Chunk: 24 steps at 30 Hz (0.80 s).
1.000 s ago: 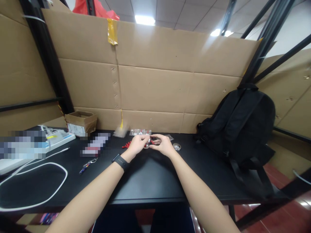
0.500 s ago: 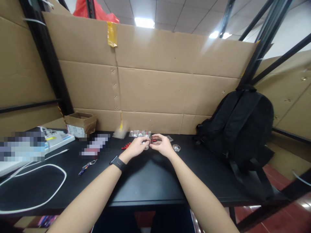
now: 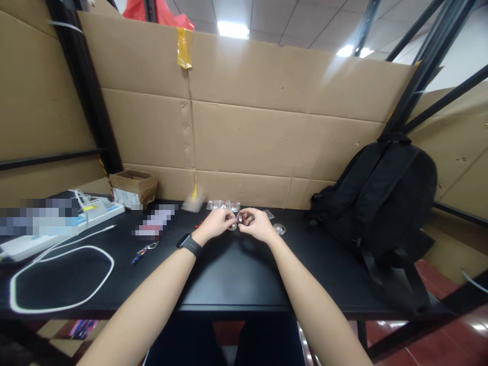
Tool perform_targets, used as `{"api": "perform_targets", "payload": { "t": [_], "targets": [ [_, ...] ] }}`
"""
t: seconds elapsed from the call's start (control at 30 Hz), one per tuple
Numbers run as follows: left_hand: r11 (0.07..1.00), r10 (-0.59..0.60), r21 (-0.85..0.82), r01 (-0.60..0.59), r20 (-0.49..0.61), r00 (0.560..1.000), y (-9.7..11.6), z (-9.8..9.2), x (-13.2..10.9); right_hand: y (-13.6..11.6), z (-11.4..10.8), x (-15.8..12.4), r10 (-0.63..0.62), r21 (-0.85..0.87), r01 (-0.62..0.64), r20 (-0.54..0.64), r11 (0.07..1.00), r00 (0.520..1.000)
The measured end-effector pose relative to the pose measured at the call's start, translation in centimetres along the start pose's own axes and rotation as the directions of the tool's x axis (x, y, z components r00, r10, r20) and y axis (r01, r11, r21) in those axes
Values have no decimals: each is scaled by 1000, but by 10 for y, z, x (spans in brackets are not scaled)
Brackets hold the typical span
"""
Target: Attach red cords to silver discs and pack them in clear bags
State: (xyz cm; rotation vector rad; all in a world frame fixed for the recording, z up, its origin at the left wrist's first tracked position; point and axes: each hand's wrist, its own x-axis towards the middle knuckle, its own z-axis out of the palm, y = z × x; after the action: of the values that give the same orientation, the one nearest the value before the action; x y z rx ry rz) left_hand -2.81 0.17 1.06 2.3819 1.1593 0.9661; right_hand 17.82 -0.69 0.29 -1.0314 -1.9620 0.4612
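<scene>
My left hand [image 3: 217,223] and my right hand [image 3: 258,224] meet over the far middle of the black table [image 3: 236,274]. Both are closed in a pinch on a small clear round piece with red in it [image 3: 241,218], held between the fingertips just above the table. A black watch [image 3: 189,244] is on my left wrist. Behind the hands lies a clear packet of small parts [image 3: 223,205]. A clear dome-like piece [image 3: 279,229] rests on the table right of my right hand. A few small red bits [image 3: 198,224] show left of my left hand.
A black backpack [image 3: 381,203] leans at the right. At the left are a small cardboard box [image 3: 133,187], a white power strip [image 3: 57,234], a looped white cable [image 3: 61,279] and a keyring [image 3: 143,252]. Cardboard walls [image 3: 267,127] close off the back.
The hands have stayed together at the same spot, fingers working the small piece. The camera has shifted slightly, so the scene sits a little to the right.
</scene>
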Motion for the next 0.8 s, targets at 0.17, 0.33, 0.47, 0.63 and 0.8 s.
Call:
{"api": "perform_targets", "payload": {
  "t": [0.17, 0.33, 0.47, 0.63, 0.8],
  "targets": [
    [968, -49, 242, 69, -87, 995, -18, -25, -4, 11, -29, 5, 30, -200, -69, -192, 977, 981],
    [932, -172, 308, 194, -97, 980, -38, -53, -11, 36, -80, -4, 209, -376, -266, -186, 888, 960],
    [920, -248, 309, 239, -11, 969, -49, -65, -15, 55, -105, -15, 460, -403, -454, -89, 795, 884],
    [928, -246, 295, 228, 26, 969, -59, -59, -15, 62, -108, -18, 520, -438, -468, 0, 768, 854],
    [950, -207, 239, 199, 12, 978, -68, -54, -15, 67, -105, -19, 516, -435, -447, 50, 782, 855]
  ]
}}
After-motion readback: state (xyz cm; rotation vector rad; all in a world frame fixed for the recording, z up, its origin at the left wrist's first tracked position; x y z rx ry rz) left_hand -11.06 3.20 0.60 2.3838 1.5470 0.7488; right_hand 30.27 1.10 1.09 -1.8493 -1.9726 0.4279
